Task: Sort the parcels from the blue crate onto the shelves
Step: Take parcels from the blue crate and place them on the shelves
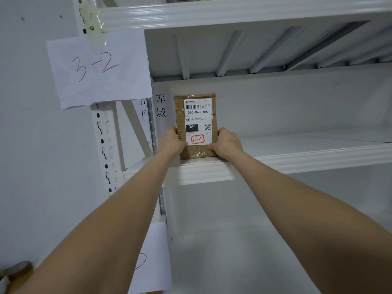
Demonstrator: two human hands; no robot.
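Your parcel (196,126) carries a white shipping label (198,120). At its top are a China Post logo with 中国邮政 and a barcode, and "060-06B-A05" is printed large beneath. Lower down, a black block reads "060", with a QR code to its right. The small print between them is too fine to read. At the label's foot sits a red-bordered sticker (197,139) with red handwriting that looks like "3-2-1".

The parcel is a flat brown cardboard packet, creased and bound with clear tape. It stands upright on its short edge at the front lip of the white shelf (297,160), near the left end.

Your left hand (171,142) grips the parcel's left edge, fingers wrapped behind it. Your right hand (228,143) grips the right edge the same way, thumb on the front face.

A paper sign (97,68) taped to the post (104,141) reads "3-2" in pen. Just left of the parcel, a sheet (161,108) shows the characters 库 and 域. A lower sheet (154,257) shows only a curved pen stroke.
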